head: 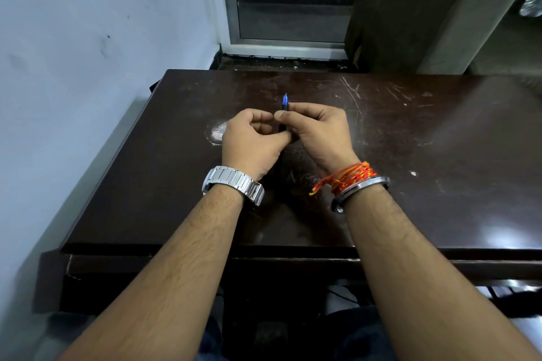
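A pen [284, 103] with a blue tip section and a dark barrel points away from me, above the middle of the dark wooden table [410, 155]. My right hand [319, 132] pinches the pen just below the blue part with thumb and forefinger. My left hand [252, 138] has its fingers curled and its thumb against the lower barrel, so both hands hold the pen. Most of the barrel is hidden between the hands. A metal watch is on my left wrist; red-orange threads and a metal bangle are on my right.
The table top is scratched, with a pale worn patch [216, 132] left of my left hand. A light wall [88, 53] runs along the left. A metal-framed door [289, 9] and a dark cabinet side [396, 9] stand behind the table.
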A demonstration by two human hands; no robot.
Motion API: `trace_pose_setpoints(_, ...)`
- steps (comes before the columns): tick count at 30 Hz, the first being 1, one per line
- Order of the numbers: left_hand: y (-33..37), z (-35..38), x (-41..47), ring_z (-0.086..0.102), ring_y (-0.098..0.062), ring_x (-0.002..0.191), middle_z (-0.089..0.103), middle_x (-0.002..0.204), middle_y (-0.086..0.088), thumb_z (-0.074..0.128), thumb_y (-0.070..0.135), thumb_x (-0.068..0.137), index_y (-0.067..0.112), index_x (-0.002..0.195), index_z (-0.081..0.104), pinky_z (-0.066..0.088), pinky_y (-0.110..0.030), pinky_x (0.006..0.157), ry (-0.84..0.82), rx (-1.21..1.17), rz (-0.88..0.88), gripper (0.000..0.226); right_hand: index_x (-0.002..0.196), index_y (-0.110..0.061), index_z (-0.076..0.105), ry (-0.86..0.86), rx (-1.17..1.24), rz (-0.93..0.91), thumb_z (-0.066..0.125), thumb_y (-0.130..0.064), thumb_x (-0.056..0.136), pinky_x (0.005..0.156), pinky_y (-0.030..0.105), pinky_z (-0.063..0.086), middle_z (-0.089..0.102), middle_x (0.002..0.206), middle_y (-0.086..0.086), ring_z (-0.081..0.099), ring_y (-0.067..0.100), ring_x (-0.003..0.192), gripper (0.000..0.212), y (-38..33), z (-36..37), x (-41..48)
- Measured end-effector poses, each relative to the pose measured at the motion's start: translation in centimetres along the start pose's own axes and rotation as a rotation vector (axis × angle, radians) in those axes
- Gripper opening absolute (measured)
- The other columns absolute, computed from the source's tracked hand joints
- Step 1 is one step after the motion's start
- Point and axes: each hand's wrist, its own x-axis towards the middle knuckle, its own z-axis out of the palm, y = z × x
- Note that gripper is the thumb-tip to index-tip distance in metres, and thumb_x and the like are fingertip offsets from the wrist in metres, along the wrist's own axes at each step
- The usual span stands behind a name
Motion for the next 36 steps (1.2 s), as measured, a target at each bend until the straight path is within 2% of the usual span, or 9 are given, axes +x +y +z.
trace_pose_setpoints(4,0.26,0.18,-0.11,0.056,-0.012,0.05,0.061,0.052,0.002,0.063,0.035,0.061,0.012,0.062,0.072,0.048,-0.031,0.053,-0.059,0.035,-0.031,0.025,0.066,-0.021,0.077,-0.008,-0.002,-0.001,0.08,-0.005,0.075,0.057,0.018,0.054,0.074,0.064,-0.004,0.068,0.005,0.061,0.018,-0.11,-0.1,-0.11)
trace_pose_setpoints(9,0.1,0.03,-0.03,0.071,-0.024,0.066,0.071,0.066,-0.002,0.083,0.031,0.052,0.019,0.065,0.067,0.061,-0.046,0.063,-0.017,0.019,-0.045,0.023,0.072,-0.018,0.078,0.024,-0.044,0.0,0.082,-0.009,0.073,0.065,0.025,0.057,0.075,0.071,-0.002,0.069,0.008,0.068,0.01,0.08,-0.2,0.16)
trace_pose_setpoints(15,0.52,0.2,-0.42,0.062,-0.013,0.053,0.067,0.058,-0.012,0.067,0.034,0.06,0.012,0.062,0.072,0.053,-0.032,0.055,-0.062,0.062,-0.028,0.022,0.075,-0.015,0.077,0.013,0.012,0.035,0.08,-0.005,0.074,0.061,0.025,0.057,0.074,0.066,0.0,0.068,0.011,0.064,0.01,0.08,0.04,0.06)
trace_pose_setpoints(19,0.27,0.05,-0.23,0.068,-0.019,0.061,0.069,0.064,-0.001,0.084,0.023,0.057,0.019,0.066,0.065,0.06,-0.042,0.062,-0.021,0.052,-0.048,0.022,0.079,-0.012,0.078,0.046,-0.038,0.027,0.081,-0.008,0.073,0.067,0.028,0.058,0.074,0.073,0.002,0.068,0.011,0.069,0.008,0.08,-0.02,0.22)
trace_pose_setpoints(23,0.66,0.17,-0.4,0.066,-0.016,0.06,0.069,0.059,-0.002,0.067,0.04,0.059,0.017,0.066,0.073,0.057,-0.041,0.061,-0.065,0.018,-0.066,0.024,0.08,-0.011,0.077,0.027,-0.029,0.021,0.081,-0.007,0.074,0.065,0.025,0.059,0.074,0.067,-0.001,0.069,0.009,0.065,0.008,0.07,-0.04,0.07)
trace_pose_setpoints(26,0.64,0.28,-0.51,0.058,-0.021,0.053,0.065,0.057,-0.014,0.063,0.035,0.062,0.01,0.063,0.072,0.054,-0.044,0.054,-0.069,0.059,-0.024,0.027,0.079,-0.012,0.077,0.024,-0.012,0.032,0.081,-0.006,0.074,0.061,0.024,0.058,0.074,0.067,0.001,0.068,0.011,0.064,0.008,0.12,-0.05,0.08)
trace_pose_setpoints(28,0.48,0.24,-0.4,0.066,-0.025,0.058,0.068,0.058,-0.009,0.071,0.029,0.063,0.013,0.063,0.073,0.058,-0.046,0.058,-0.066,0.06,-0.03,0.016,0.079,-0.011,0.078,0.036,-0.004,0.038,0.081,-0.006,0.074,0.062,0.025,0.057,0.074,0.07,0.004,0.068,0.012,0.066,0.008,0.16,-0.03,0.16)
trace_pose_setpoints(33,0.15,0.15,-0.29,0.066,-0.008,0.054,0.07,0.058,0.003,0.083,0.027,0.061,0.022,0.066,0.071,0.053,-0.027,0.053,-0.038,0.048,-0.034,0.014,0.073,-0.015,0.077,0.03,0.002,0.033,0.082,-0.007,0.073,0.06,0.025,0.056,0.073,0.067,0.001,0.067,0.011,0.065,0.009,0.07,0.08,0.05)
trace_pose_setpoints(36,0.33,0.28,-0.31,0.067,-0.016,0.059,0.071,0.062,-0.009,0.068,0.033,0.063,0.016,0.065,0.074,0.056,-0.042,0.06,-0.093,0.026,-0.031,0.018,0.073,-0.015,0.076,0.016,-0.002,0.03,0.08,-0.005,0.076,0.058,0.022,0.057,0.072,0.064,-0.001,0.066,0.01,0.061,0.01,-0.09,0.04,-0.08)
